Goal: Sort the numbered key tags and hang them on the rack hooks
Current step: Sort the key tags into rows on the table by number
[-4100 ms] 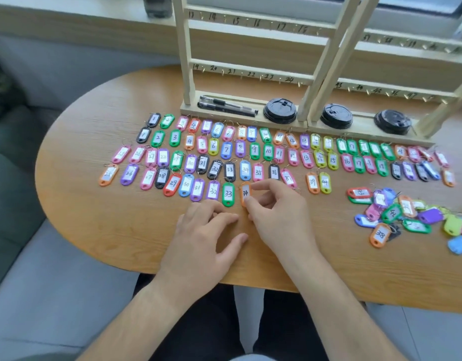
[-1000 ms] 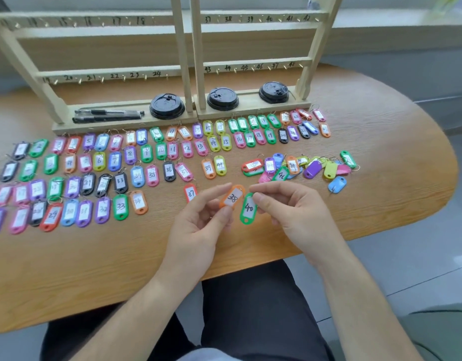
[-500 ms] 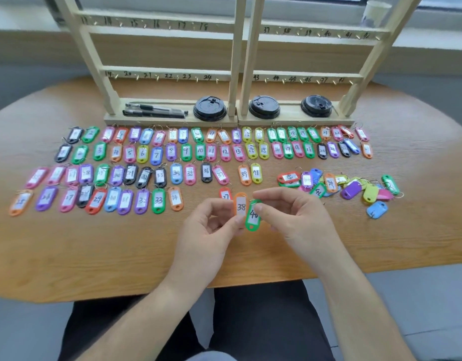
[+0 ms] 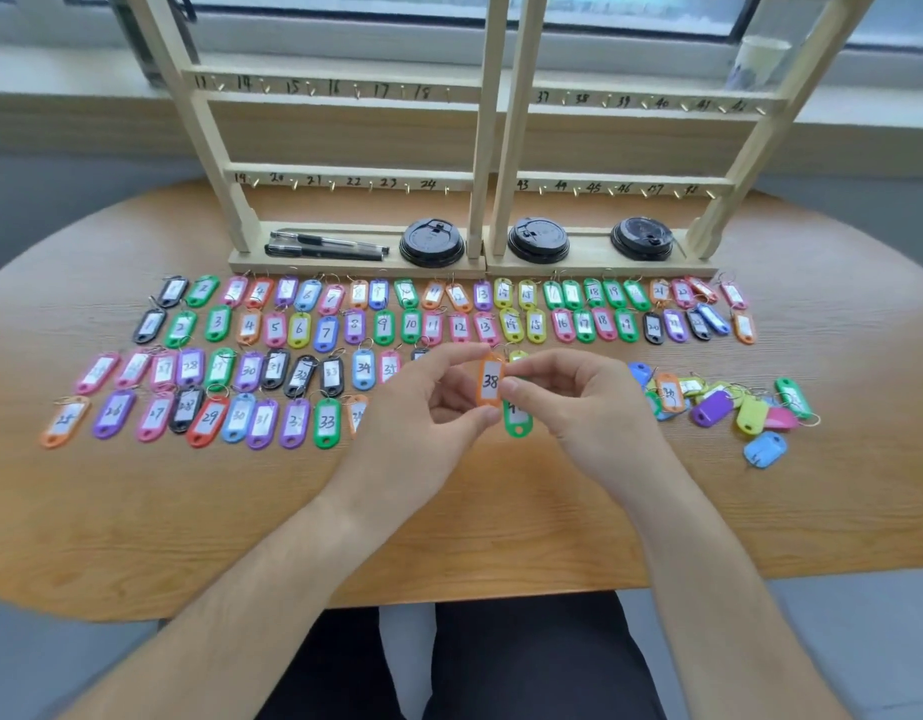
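Your left hand (image 4: 438,402) pinches the orange tag (image 4: 490,380), marked 38, with the forefinger on its top end and the thumb on its bottom end; the remaining fingers curl loosely behind. The orange tag stands upright, lifted above the table (image 4: 189,511) at the centre of the view. Your right hand (image 4: 578,402) pinches the green tag (image 4: 517,423) between thumb and forefinger, with the other fingers curled. The green tag hangs just beside the orange tag, slightly lower and to its right; its number is mostly covered by your fingertips and cannot be read reliably. The sorted rows of tags (image 4: 324,332) lie flat on the table between your hands and the rack (image 4: 485,148): two far rows count up from 1, and two near rows on the left start at 25. A loose pile of tags (image 4: 714,407) lies to the right of your right hand, with one blue tag (image 4: 765,449) just beside it. The rack stands upright at the far side of the table and carries numbered hooks (image 4: 332,185). Pens (image 4: 324,245) and black lids (image 4: 432,243) rest on its base.
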